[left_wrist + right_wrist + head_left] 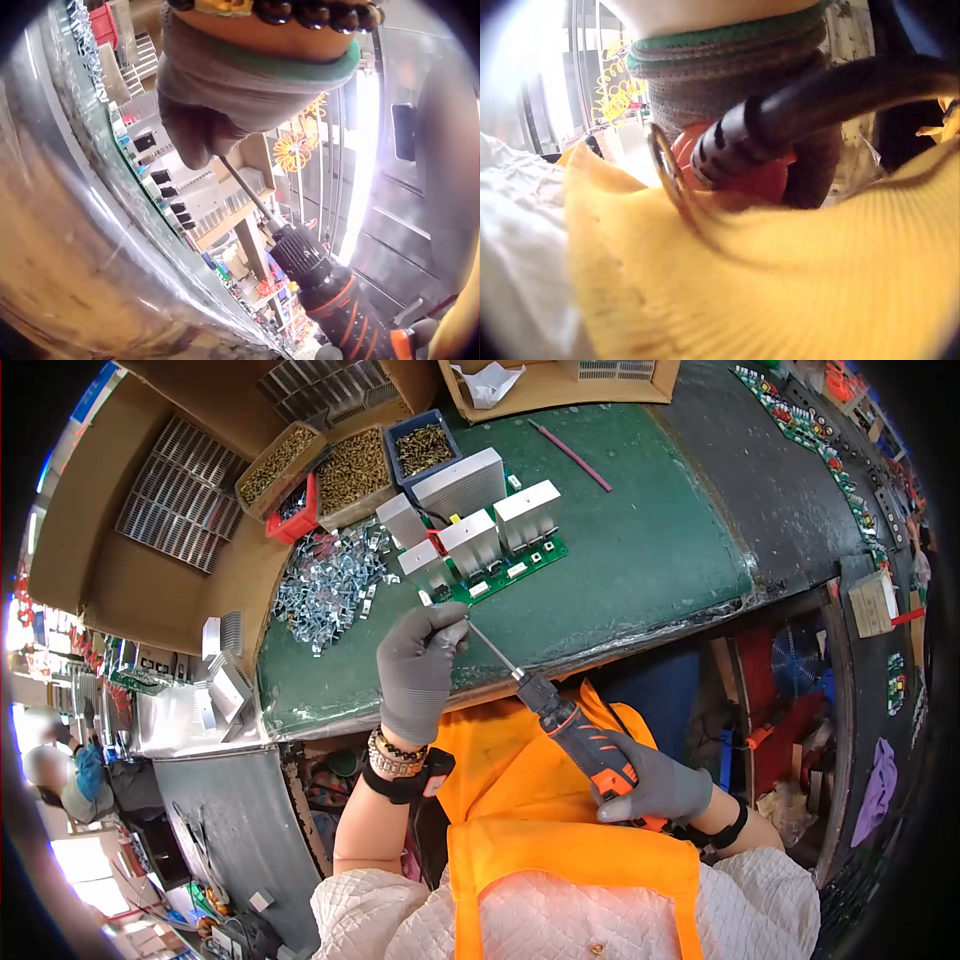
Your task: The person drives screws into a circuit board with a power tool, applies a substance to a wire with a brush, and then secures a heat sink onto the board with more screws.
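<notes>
The right hand [660, 780], in a grey glove, grips a black and orange power screwdriver [585, 745] by its body. Its long thin bit [492, 650] slants up toward the left hand [415, 665], also gloved in grey. The left fingers are curled and pinched together at the bit's tip [225, 161], in the left wrist view; whatever lies between them is hidden. Just beyond the left hand, a green circuit board [518, 570] with several silver heat sinks [528, 515] lies on the green mat. In the right wrist view the tool's black cable [840, 97] shows.
Metal clips [330, 595] lie heaped left of the board. Behind them stand screw-filled bins [352, 470], a small red bin [292, 530] and cardboard boxes [70, 540]. A pink stick [575, 457] lies on the mat. More circuit boards [800, 425] line the right side.
</notes>
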`<state>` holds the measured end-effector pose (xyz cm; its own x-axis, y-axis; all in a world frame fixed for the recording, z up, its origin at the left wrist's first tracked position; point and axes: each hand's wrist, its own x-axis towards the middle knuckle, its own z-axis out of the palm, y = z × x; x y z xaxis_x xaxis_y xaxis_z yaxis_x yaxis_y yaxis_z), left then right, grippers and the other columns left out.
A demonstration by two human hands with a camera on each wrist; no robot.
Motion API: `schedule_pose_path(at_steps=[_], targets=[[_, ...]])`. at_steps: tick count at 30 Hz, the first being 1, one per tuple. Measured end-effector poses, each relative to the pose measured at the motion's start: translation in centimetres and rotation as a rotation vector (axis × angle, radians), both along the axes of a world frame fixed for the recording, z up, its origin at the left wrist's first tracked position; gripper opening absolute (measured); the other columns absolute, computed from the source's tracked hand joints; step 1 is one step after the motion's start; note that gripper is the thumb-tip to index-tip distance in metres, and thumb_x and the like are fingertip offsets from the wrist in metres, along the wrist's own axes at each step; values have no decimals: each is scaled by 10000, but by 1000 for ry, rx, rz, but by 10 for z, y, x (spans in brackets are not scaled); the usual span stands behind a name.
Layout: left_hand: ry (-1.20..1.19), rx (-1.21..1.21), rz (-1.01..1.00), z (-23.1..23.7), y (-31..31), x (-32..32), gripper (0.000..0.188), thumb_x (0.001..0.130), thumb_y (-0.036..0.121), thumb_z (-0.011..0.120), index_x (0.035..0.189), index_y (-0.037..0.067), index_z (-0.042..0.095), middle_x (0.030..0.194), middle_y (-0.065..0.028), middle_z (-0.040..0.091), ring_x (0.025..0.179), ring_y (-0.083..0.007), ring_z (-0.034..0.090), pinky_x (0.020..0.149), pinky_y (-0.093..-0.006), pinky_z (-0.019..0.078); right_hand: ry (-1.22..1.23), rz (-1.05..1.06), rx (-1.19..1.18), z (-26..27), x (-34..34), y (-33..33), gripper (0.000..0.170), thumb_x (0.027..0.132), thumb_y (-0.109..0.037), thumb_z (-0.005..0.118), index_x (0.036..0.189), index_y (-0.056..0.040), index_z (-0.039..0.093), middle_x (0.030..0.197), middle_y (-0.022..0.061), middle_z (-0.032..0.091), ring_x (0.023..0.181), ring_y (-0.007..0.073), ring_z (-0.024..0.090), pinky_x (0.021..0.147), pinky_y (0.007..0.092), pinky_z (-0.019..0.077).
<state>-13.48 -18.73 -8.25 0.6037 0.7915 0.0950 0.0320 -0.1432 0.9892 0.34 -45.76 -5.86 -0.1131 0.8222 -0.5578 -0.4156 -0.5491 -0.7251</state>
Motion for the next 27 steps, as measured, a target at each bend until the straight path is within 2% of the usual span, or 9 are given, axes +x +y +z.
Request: schedule_pose_path(at_steps=[2,6,9,11,18,21,23,24,27], targets=[[13,9,-7,-1,-2,1,145,893,-25,619,1029,-28,669,864,-43,645,729,-98,594,660,-227,493,-391,56,15,6,-5,0,860,697,-181,830,1398,-18,358,1007,57,551,768,104,570,683,261,504],[-7,-110,-10,0,0,2,164,892,-34,599,1046,-51,652,934,-86,668,766,-133,634,684,-249,536,-359,28,37,7,-3,3,882,692,-211,840,1403,-23,353,973,57,569,765,103,579,679,268,507],[-25,-139,-8,-2,2,0,167,892,-36,596,1049,-48,651,936,-91,671,764,-137,639,683,-249,540,5,9,9,-3,3,-1,873,708,-229,825,1410,-38,344,907,55,576,705,105,573,641,265,499],[-27,-146,-6,-2,2,-1,167,892,-35,596,1049,-46,652,939,-94,672,763,-138,641,682,-249,541,446,-56,-19,-1,5,0,834,689,-229,807,1380,-58,372,847,58,569,612,104,550,553,243,468],[21,-57,2,-4,-1,1,172,900,-32,584,1060,-48,648,949,-98,673,759,-131,631,690,-247,538,731,-110,-34,-4,5,-2,804,719,-246,774,1381,-80,350,806,57,536,575,112,528,509,216,430],[53,23,4,-5,-2,2,168,905,-30,582,1059,-46,647,940,-88,667,762,-128,627,688,-245,535,626,-51,-5,-10,6,-5,836,715,-240,797,1396,-59,347,863,64,549,661,109,551,578,227,466],[37,21,2,-7,-5,4,164,907,-26,584,1057,-43,647,936,-83,664,767,-128,625,686,-244,534,-95,2,-17,1,-3,0,868,698,-227,829,1401,-37,357,948,57,555,788,106,556,683,246,487],[-11,24,13,-7,-6,6,162,909,-21,588,1060,-42,645,930,-77,659,773,-124,624,683,-241,532,-265,12,-89,16,-7,6,888,676,-208,853,1399,-27,370,1016,42,553,878,101,539,760,264,483],[-88,9,-11,-3,-5,12,168,905,-2,612,1068,-28,645,913,-75,657,787,-135,627,688,-250,531,-54,-2,-43,3,-3,1,891,676,-187,848,1409,-30,366,1029,35,554,870,99,541,757,269,484]])
